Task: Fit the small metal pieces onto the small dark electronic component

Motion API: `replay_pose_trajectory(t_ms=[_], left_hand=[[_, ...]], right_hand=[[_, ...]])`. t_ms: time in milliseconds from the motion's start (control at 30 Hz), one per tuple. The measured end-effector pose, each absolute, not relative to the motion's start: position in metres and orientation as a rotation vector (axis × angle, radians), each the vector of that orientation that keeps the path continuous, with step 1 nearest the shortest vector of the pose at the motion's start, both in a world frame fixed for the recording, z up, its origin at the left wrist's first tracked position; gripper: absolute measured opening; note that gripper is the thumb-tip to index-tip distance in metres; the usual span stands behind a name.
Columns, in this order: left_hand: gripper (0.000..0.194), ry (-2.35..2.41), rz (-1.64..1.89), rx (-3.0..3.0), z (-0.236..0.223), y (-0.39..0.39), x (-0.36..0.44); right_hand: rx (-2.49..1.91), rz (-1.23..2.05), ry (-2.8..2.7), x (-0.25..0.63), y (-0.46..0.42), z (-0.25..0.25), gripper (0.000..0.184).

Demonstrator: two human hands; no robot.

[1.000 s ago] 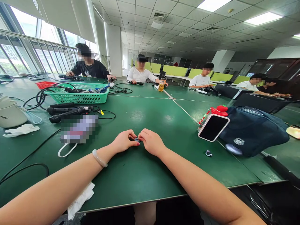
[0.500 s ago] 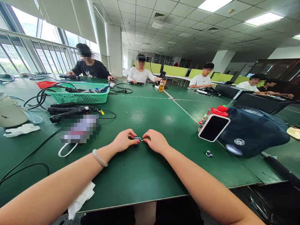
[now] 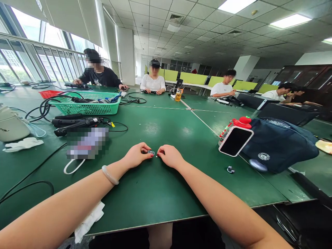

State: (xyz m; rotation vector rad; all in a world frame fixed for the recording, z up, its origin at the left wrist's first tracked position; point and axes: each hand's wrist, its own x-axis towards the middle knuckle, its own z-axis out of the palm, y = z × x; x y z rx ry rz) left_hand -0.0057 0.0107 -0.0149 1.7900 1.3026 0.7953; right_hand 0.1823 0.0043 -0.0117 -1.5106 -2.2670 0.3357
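My left hand rests on the green table and pinches a small dark part between thumb and fingertips. A pale bangle sits on that wrist. My right hand lies just right of the part, a small gap away, with its fingers curled and pinched together. A tiny pale speck shows at its fingertips, too small to tell whether it is held.
A phone leans on a dark bag at right, with a small dark bit in front. At left are a green basket, black tools with cables, a face mask and tissues. Several people sit at the far side.
My right hand has drawn slightly away from the small part, which both hands gripped together a second ago. The left hand keeps hold of it.
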Motion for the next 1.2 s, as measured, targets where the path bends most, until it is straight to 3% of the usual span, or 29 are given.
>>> replay_pose_trajectory(t_ms=[1200], left_hand=[[0.035, 1.273, 0.789, 1.803, -0.012, 0.01, -0.003]], right_hand=[[-1.337, 0.238, -2.232, 0.169, -0.008, -0.003, 0.012]])
